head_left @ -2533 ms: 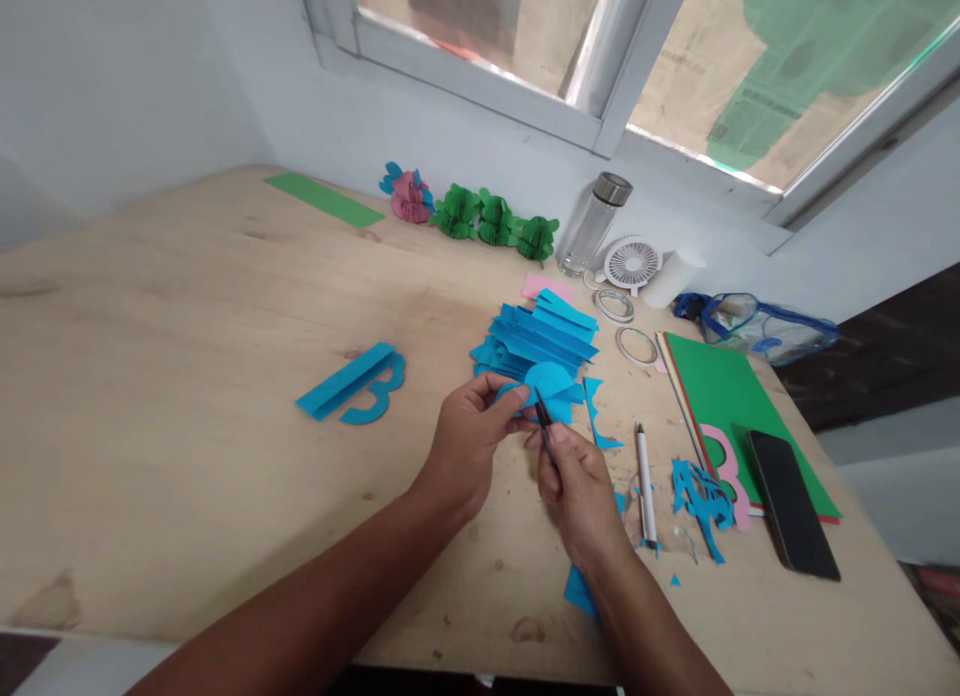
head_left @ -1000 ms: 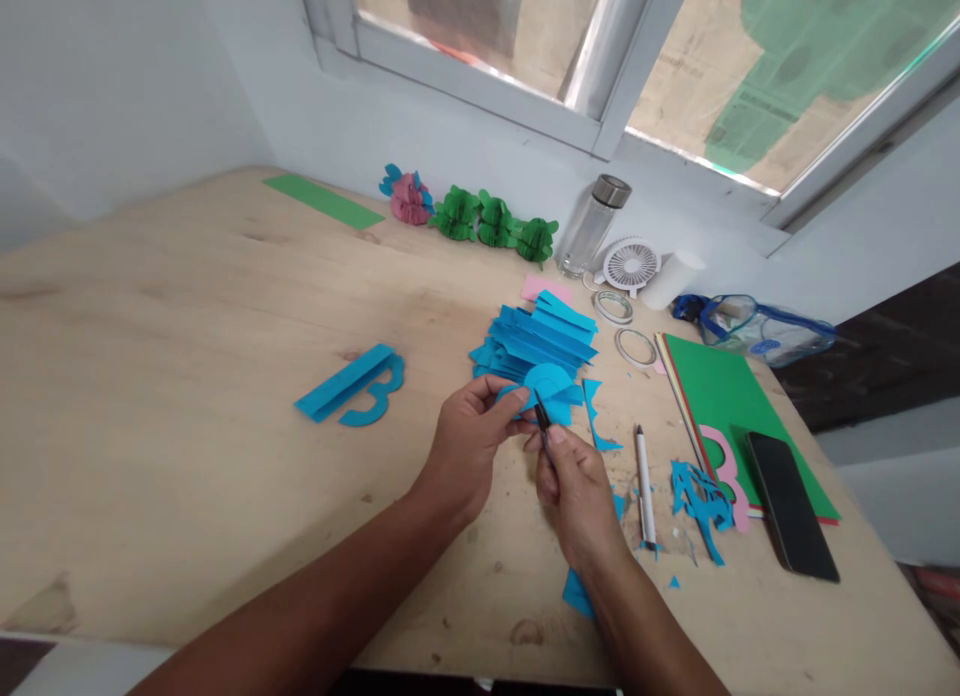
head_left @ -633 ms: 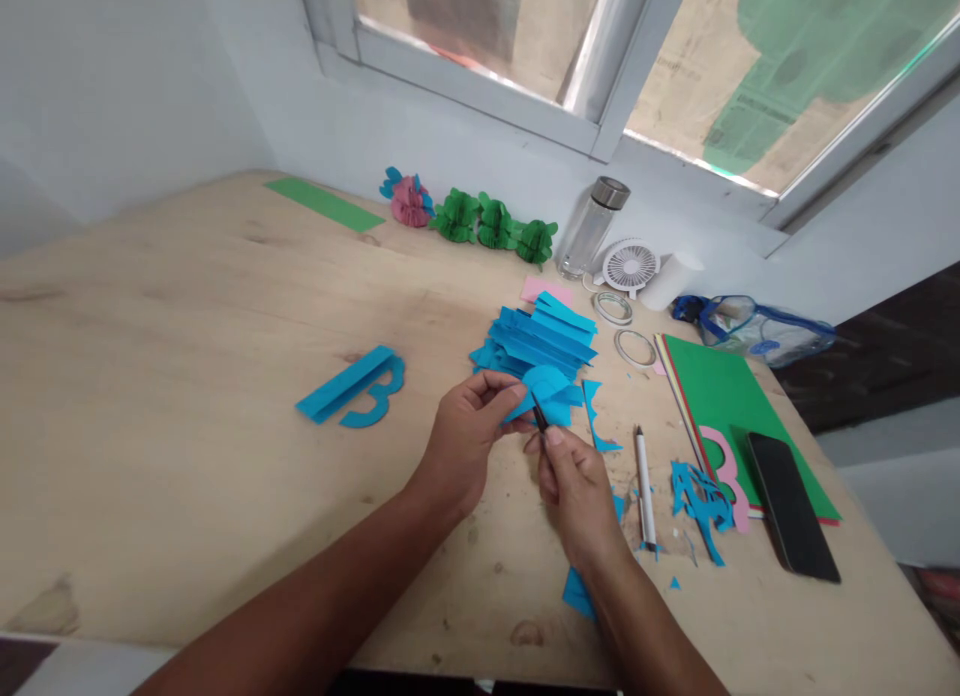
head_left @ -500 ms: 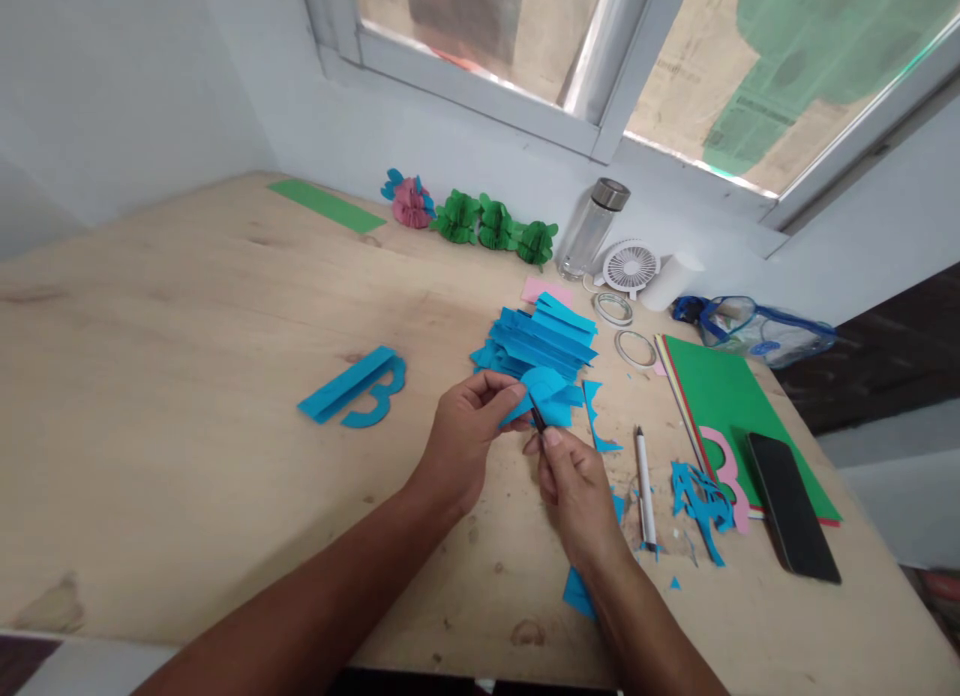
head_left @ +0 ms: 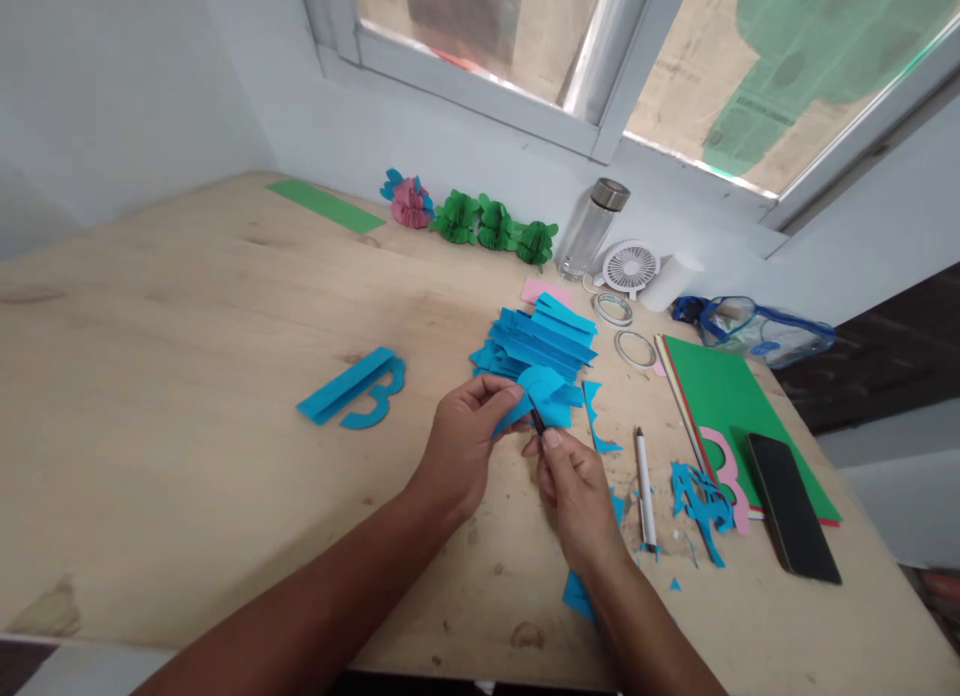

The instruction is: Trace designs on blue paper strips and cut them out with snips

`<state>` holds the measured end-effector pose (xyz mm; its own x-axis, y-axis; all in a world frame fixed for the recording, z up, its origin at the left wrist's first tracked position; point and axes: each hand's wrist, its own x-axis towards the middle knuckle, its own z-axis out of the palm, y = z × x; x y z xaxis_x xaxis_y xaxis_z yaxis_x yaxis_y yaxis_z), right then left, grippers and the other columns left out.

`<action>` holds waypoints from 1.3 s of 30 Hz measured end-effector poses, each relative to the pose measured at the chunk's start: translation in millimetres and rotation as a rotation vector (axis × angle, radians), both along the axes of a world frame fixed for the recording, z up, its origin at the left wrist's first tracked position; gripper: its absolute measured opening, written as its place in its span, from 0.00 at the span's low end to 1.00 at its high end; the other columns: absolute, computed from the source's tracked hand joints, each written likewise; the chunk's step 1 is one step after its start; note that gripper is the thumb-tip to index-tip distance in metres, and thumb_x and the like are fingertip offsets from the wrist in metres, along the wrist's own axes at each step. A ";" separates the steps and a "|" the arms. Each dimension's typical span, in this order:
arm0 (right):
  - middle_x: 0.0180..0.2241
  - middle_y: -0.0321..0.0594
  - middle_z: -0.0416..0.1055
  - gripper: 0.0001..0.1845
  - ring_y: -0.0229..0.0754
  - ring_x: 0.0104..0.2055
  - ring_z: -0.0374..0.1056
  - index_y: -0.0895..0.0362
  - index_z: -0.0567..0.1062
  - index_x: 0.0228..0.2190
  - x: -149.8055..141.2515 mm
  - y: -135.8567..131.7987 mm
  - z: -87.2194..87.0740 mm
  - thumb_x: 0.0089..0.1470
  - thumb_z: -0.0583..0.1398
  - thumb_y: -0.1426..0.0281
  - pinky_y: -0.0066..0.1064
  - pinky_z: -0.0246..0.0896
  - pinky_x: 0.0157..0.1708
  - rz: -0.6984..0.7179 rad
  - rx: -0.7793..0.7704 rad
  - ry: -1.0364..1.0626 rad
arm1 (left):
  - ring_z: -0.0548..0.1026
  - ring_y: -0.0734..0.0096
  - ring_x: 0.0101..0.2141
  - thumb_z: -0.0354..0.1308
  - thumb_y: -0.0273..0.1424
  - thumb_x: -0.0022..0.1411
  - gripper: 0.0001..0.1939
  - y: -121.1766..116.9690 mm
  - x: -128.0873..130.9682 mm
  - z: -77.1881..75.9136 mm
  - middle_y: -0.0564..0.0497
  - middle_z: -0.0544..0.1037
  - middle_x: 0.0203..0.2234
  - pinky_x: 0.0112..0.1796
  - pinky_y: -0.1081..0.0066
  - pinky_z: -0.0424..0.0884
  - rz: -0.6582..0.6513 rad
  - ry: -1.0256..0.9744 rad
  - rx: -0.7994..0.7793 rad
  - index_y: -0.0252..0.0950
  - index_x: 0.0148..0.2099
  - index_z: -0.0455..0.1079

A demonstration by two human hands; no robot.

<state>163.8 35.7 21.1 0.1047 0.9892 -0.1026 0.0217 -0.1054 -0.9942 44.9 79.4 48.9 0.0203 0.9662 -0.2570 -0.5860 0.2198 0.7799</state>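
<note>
My left hand (head_left: pixel 472 431) pinches a piece of blue paper (head_left: pixel 541 384) between thumb and fingers. A curved outline shows on this paper. In my right hand (head_left: pixel 574 481) are dark-bladed scissors (head_left: pixel 537 418), their handles hidden by the fingers. The blade meets the paper's lower edge. Just behind both hands lies a pile of folded blue paper strips (head_left: pixel 532 341). Off to the left rests a folded blue paper piece with a scalloped cut edge (head_left: pixel 375 401). A thin blue offcut (head_left: pixel 595 416) lies right of the held paper.
At right are a white pen (head_left: pixel 645 491), blue scraps (head_left: pixel 701 501), a pink scalloped template (head_left: pixel 731 481), green sheets (head_left: pixel 739 401) and a black phone (head_left: pixel 793 506). Along the wall stand paper ornaments (head_left: pixel 495 224), a glass bottle (head_left: pixel 592 231) and a small fan (head_left: pixel 631 267). Tape rolls (head_left: pixel 635 349) lie nearer.
The blue paper and the scissors have shifted very slightly left, with the paper tilted a little differently. Both hands keep their hold; everything else looks the same.
</note>
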 end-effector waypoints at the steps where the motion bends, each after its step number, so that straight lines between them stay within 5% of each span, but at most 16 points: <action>1: 0.13 0.25 0.51 0.28 0.31 0.16 0.44 0.57 0.72 0.25 0.1 -0.1 -0.1 0.54 0.58 0.44 0.27 0.37 0.18 -0.001 0.003 -0.004 | 0.70 0.77 0.24 0.69 0.31 0.43 0.10 -0.2 -0.1 0.1 0.55 0.73 0.21 0.31 0.73 0.71 -0.001 -0.003 0.002 0.33 0.25 0.71; 25: 0.13 0.25 0.51 0.30 0.30 0.16 0.43 0.58 0.74 0.25 1.9 0.2 -3.8 0.52 0.58 0.42 0.26 0.36 0.17 0.003 -0.016 0.024 | 0.69 0.76 0.26 0.72 0.31 0.37 0.14 0.9 -0.3 3.3 0.55 0.74 0.22 0.31 0.75 0.69 0.015 -0.088 -0.067 0.34 0.26 0.71; 34: 0.13 0.25 0.52 0.30 0.31 0.16 0.44 0.57 0.73 0.25 1.4 1.1 -1.0 0.53 0.57 0.42 0.26 0.38 0.17 -0.023 0.014 0.015 | 0.70 0.74 0.27 0.71 0.33 0.41 0.14 -2.4 1.5 -1.2 0.55 0.74 0.22 0.34 0.72 0.68 -0.133 -0.098 -0.054 0.35 0.27 0.70; 39: 0.13 0.26 0.51 0.30 0.31 0.16 0.44 0.55 0.64 0.19 2.1 1.6 1.4 0.53 0.57 0.42 0.26 0.38 0.17 -0.051 0.034 0.017 | 0.69 0.74 0.24 0.69 0.34 0.44 0.12 -3.5 3.5 -1.5 0.55 0.73 0.19 0.32 0.71 0.66 -0.199 -0.061 -0.007 0.36 0.25 0.68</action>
